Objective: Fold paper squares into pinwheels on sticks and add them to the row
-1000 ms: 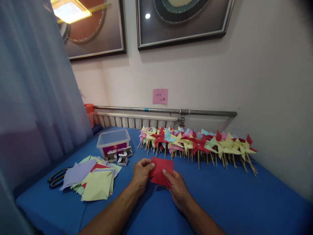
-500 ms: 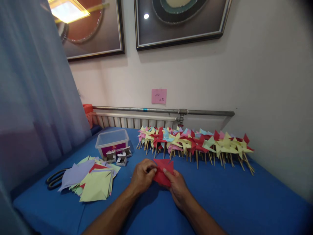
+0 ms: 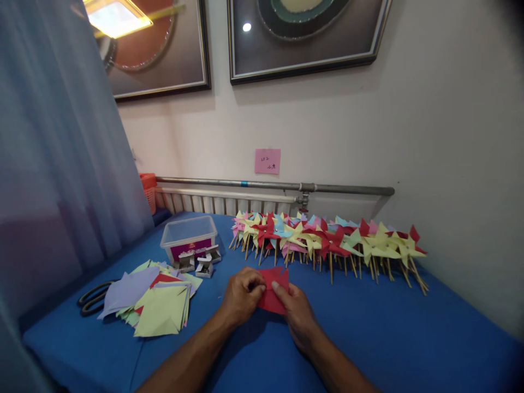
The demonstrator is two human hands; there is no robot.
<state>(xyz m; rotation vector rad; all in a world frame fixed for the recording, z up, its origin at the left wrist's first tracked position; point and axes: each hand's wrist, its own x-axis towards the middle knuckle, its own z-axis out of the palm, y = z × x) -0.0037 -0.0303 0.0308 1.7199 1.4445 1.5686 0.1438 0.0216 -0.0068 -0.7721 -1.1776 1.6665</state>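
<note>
Both hands pinch one red paper square (image 3: 273,295) just above the blue table (image 3: 401,338) in front of me. My left hand (image 3: 241,295) grips its left side with bent fingers. My right hand (image 3: 297,313) holds its lower right edge, thumb on top. The paper's corners are folded in toward the middle. A long row of finished paper pinwheels (image 3: 327,238) on wooden sticks lies behind the hands along the wall.
A stack of coloured paper squares (image 3: 153,301) lies at the left, with black scissors (image 3: 90,297) beyond it. A clear plastic box (image 3: 189,235) and small open pin boxes (image 3: 202,263) stand behind the stack. A curtain (image 3: 53,164) hangs at the left.
The flat red square has been folded smaller. My left hand's fingers have closed in over its left side, and both hands have drawn closer together.
</note>
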